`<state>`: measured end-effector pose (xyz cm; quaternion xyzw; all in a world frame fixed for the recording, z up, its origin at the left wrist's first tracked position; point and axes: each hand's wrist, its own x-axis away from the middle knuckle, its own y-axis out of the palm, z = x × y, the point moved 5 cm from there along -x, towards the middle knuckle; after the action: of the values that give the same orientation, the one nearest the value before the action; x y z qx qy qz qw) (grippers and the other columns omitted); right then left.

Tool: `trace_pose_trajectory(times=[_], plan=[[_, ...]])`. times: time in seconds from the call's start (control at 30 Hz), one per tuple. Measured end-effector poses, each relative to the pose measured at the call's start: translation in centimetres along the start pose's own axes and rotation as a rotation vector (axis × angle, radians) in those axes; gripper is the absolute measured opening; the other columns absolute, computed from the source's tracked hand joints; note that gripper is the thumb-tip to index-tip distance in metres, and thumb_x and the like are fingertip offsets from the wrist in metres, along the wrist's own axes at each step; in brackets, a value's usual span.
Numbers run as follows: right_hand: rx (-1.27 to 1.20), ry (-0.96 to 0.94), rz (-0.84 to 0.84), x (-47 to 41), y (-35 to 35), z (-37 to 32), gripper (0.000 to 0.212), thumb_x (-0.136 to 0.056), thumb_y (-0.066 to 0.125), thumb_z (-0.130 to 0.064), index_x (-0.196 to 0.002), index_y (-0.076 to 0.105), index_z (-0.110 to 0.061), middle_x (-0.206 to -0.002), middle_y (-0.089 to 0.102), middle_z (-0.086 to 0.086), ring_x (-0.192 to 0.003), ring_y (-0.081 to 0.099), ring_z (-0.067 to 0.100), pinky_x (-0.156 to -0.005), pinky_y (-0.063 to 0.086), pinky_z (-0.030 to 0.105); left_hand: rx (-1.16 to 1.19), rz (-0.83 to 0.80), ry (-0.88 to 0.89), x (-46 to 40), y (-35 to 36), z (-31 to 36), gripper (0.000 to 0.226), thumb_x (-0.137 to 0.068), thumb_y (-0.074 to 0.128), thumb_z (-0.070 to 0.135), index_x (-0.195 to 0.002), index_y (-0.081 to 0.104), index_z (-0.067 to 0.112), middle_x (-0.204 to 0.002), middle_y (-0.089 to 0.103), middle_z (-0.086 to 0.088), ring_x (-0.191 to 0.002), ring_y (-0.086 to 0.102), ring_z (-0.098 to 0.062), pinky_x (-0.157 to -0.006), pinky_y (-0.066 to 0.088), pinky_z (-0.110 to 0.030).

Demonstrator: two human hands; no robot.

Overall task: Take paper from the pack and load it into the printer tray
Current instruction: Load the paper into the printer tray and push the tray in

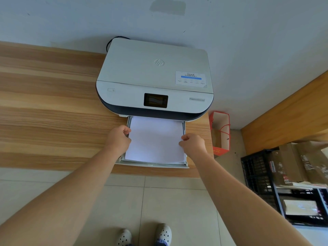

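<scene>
Left hand [118,137] curled, pinching left edge of paper stack [156,139]. Paper sits in pulled-out printer tray [152,165], near side of printer [154,79] on wooden desk [44,103]. Right hand [193,143] curled, pinching right edge.

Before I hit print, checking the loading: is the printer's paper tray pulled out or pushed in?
Pulled out. The tray juts past the desk edge in front of the printer, with white paper lying in it.

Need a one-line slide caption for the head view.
Both hands, left hand and right hand, seat a paper stack in the printer tray.
</scene>
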<state>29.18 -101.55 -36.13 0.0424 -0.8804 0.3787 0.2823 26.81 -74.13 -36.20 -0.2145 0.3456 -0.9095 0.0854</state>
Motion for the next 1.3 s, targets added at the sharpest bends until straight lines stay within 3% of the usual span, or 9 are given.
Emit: trace_pose_trajectory(times=[0.13, 0.27, 0.33, 0.4, 0.5, 0.63, 0.97, 1.3], plan=[[0.158, -0.030, -0.038, 0.3, -0.3, -0.7, 0.039, -0.090, 0.054, -0.012, -0.129, 0.056, -0.012, -0.104, 0.059, 0.003, -0.080, 0.063, 0.019, -0.062, 0.050, 0.025, 0.029, 0.009, 0.031, 0.0, -0.3, 0.4, 0.039, -0.086, 0.058, -0.004, -0.122, 0.059, 0.013, -0.123, 0.059, -0.006, -0.103, 0.053, -0.016, -0.076, 0.044, -0.028], [0.256, -0.166, 0.005, 0.5, -0.4, -1.7, 0.041, -0.089, 0.057, -0.018, -0.131, 0.055, -0.016, -0.129, 0.056, 0.006, -0.098, 0.061, 0.023, -0.075, 0.050, 0.029, -0.006, 0.023, 0.150, -0.1, -0.5, 1.1, 0.037, -0.085, 0.062, -0.001, -0.119, 0.060, 0.012, -0.125, 0.056, -0.007, -0.108, 0.054, -0.019, -0.081, 0.043, -0.028], [0.356, -0.340, -0.039, 1.0, 0.4, -2.6, 0.046, -0.090, 0.062, -0.027, -0.134, 0.053, -0.021, -0.142, 0.046, 0.002, -0.118, 0.052, 0.021, -0.093, 0.047, 0.032, -0.163, -0.077, 0.299, 0.2, 0.0, 1.6, 0.039, -0.086, 0.065, 0.005, -0.123, 0.059, 0.014, -0.134, 0.050, -0.003, -0.114, 0.051, -0.018, -0.090, 0.039, -0.026], [0.579, -0.532, -0.135, 1.9, 2.0, -3.0, 0.058, -0.088, 0.065, -0.038, -0.141, 0.044, -0.028, -0.151, 0.034, -0.002, -0.137, 0.033, 0.020, -0.107, 0.039, 0.040, -0.372, -0.253, 0.445, 1.0, 1.1, 1.8, 0.045, -0.086, 0.066, 0.013, -0.130, 0.055, 0.018, -0.147, 0.039, 0.001, -0.131, 0.038, -0.017, -0.104, 0.031, -0.025], [0.775, -0.670, -0.207, 2.4, 3.7, -2.4, 0.075, -0.083, 0.067, -0.050, -0.148, 0.032, -0.033, -0.160, 0.017, -0.005, -0.147, 0.011, 0.020, -0.115, 0.025, 0.046, -0.636, -0.443, 0.537, 2.2, 2.8, 1.4, 0.060, -0.087, 0.064, 0.030, -0.143, 0.042, 0.025, -0.159, 0.018, 0.005, -0.146, 0.013, -0.015, -0.117, 0.018, -0.029], [0.815, -0.676, -0.229, 1.9, 4.5, -2.0, 0.082, -0.082, 0.068, -0.052, -0.150, 0.027, -0.035, -0.163, 0.009, -0.007, -0.150, 0.001, 0.020, -0.119, 0.015, 0.046, -0.699, -0.478, 0.531, 2.4, 3.5, 1.0, 0.066, -0.086, 0.063, 0.032, -0.146, 0.035, 0.030, -0.161, 0.009, 0.007, -0.147, 0.005, -0.015, -0.119, 0.018, -0.034], [0.715, -0.610, -0.207, 1.4, 4.1, -2.1, 0.082, -0.080, 0.072, -0.047, -0.150, 0.031, -0.033, -0.162, 0.013, -0.009, -0.149, 0.007, 0.017, -0.118, 0.017, 0.042, -0.713, -0.504, 0.510, 1.3, 3.7, 1.2, 0.073, -0.084, 0.064, 0.033, -0.148, 0.029, 0.033, -0.162, -0.001, 0.011, -0.148, -0.002, -0.011, -0.118, 0.014, -0.030], [0.724, -0.633, -0.228, 1.4, 4.4, -1.0, 0.080, -0.084, 0.066, -0.049, -0.152, 0.025, -0.032, -0.164, 0.005, -0.008, -0.150, -0.002, 0.016, -0.119, 0.011, 0.041, -0.786, -0.541, 0.534, 1.4, 3.9, 1.1, 0.076, -0.087, 0.061, 0.039, -0.151, 0.019, 0.035, -0.161, -0.012, 0.009, -0.148, -0.008, -0.012, -0.118, 0.011, -0.033]])
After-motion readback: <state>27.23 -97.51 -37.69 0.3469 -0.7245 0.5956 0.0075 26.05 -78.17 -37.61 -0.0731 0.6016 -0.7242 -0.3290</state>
